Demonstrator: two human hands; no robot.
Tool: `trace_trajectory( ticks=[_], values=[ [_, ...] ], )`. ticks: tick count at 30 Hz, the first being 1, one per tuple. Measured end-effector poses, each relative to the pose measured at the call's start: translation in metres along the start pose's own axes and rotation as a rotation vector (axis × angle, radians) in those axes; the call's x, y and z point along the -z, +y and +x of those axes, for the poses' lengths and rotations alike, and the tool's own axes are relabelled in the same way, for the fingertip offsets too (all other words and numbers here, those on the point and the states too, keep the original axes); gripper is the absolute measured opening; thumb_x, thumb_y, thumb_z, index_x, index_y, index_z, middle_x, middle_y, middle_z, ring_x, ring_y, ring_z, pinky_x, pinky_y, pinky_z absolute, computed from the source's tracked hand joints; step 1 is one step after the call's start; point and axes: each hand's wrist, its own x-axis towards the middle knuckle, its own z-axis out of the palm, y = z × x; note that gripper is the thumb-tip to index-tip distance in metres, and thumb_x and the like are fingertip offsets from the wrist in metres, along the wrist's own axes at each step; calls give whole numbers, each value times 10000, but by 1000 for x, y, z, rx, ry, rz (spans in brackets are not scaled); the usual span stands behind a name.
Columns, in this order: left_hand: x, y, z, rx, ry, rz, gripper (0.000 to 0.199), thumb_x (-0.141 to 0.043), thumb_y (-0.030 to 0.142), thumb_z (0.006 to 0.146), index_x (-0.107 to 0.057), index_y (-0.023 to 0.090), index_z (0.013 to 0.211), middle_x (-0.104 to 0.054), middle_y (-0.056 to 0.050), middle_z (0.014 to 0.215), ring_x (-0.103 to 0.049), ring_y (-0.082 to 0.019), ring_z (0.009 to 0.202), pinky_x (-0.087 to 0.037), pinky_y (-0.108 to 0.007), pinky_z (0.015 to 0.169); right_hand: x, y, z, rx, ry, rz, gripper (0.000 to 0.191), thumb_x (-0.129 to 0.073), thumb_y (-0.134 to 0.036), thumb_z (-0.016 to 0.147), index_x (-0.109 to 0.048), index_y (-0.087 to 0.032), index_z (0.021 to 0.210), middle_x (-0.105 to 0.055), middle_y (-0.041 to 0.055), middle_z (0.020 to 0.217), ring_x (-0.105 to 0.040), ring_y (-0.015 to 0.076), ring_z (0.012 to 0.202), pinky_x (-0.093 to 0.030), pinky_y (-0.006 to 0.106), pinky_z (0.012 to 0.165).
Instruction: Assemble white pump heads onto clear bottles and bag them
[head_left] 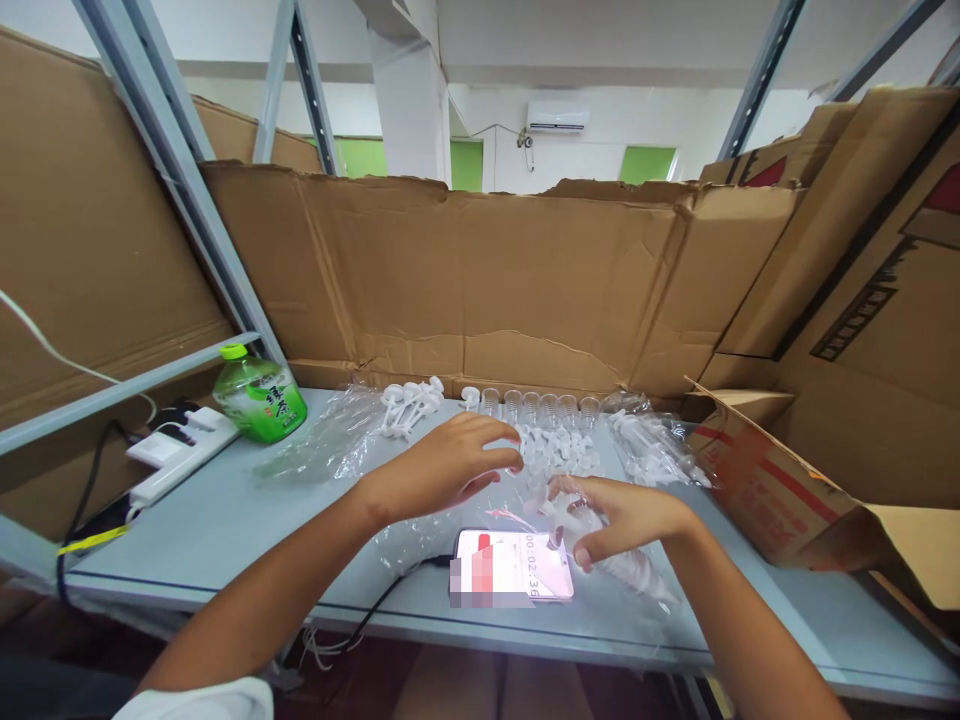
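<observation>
My left hand (450,462) hovers palm down over a heap of small white plastic parts (559,452) lying on clear plastic film, fingers spread and curved, tips at the heap's left edge. My right hand (619,515) is just right of it, fingers curled around a small white plastic piece (571,518) above the film. A phone (511,580) with a lit screen showing a timer lies flat at the table's front, below both hands. A row of small clear tubes (536,405) stands behind the heap.
A green drink bottle (261,398) lies at the left beside a white power strip (180,452). Long white plastic pieces (409,405) rest at the back. A clear bag (652,445) of parts and an open cardboard box (780,480) sit at the right. Cardboard walls surround the table (225,520).
</observation>
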Motion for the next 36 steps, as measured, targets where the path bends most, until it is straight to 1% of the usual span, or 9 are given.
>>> trace_trajectory(
  ticks=[6,11,15,17,21,25,28,33,36],
  values=[
    [-3,3,0,-14,84,-178,117,-485,190,811,-583,223,866,-592,-37,1047,-516,-179,972,-372,-361,857,3,4,-2,-65,-134,168,511,-641,-387,693,-412,-181,1100,-583,44,952,-585,153,794,-475,290,692],
    [-20,8,3,407,363,-723,68,-506,219,780,-547,172,753,-593,-35,824,-548,-149,824,-409,-306,794,5,4,-4,-48,-129,97,502,-665,-388,666,-426,-171,1051,-580,51,966,-581,164,817,-470,283,697],
    [-45,3,6,689,290,-1355,135,-516,294,759,-486,167,724,-561,-11,737,-567,-125,675,-433,-253,628,6,4,-4,-29,-70,-25,458,-654,-387,679,-464,-168,1033,-571,53,987,-569,173,852,-464,291,728],
    [-54,1,7,734,258,-1450,130,-484,301,772,-461,176,747,-564,-12,750,-566,-120,637,-427,-246,586,5,6,-3,-35,-73,-23,443,-639,-392,695,-467,-169,1038,-573,47,970,-573,163,830,-468,287,717],
    [-51,2,7,554,339,-977,146,-524,242,750,-500,197,887,-571,-36,913,-552,-141,812,-424,-296,764,4,12,-3,-57,-107,54,411,-603,-397,727,-462,-165,1036,-573,36,930,-583,124,704,-478,250,619],
    [-39,3,7,305,198,-624,134,-539,216,751,-569,210,882,-585,-28,976,-512,-163,959,-369,-334,897,5,13,-4,-69,-82,-5,414,-603,-393,725,-472,-168,1047,-581,25,919,-577,134,742,-465,246,647],
    [-39,4,9,392,211,-644,105,-494,254,797,-574,187,805,-609,-22,865,-551,-143,853,-424,-297,812,6,10,-3,-66,-31,-138,451,-633,-394,693,-485,-178,1061,-588,26,953,-554,165,853,-440,260,726],
    [-43,15,1,553,665,-346,84,-507,241,789,-542,183,839,-591,-31,824,-530,-150,814,-419,-299,771,6,10,-5,-122,93,-268,468,-628,-428,688,-492,-194,1071,-599,35,971,-548,186,867,-422,271,739],
    [-38,26,-7,525,568,-281,105,-497,266,800,-553,185,764,-590,-19,722,-530,-144,707,-419,-283,688,7,13,-7,-166,181,-323,503,-631,-452,677,-488,-196,1085,-599,46,972,-546,199,861,-416,283,730]
  ],
)
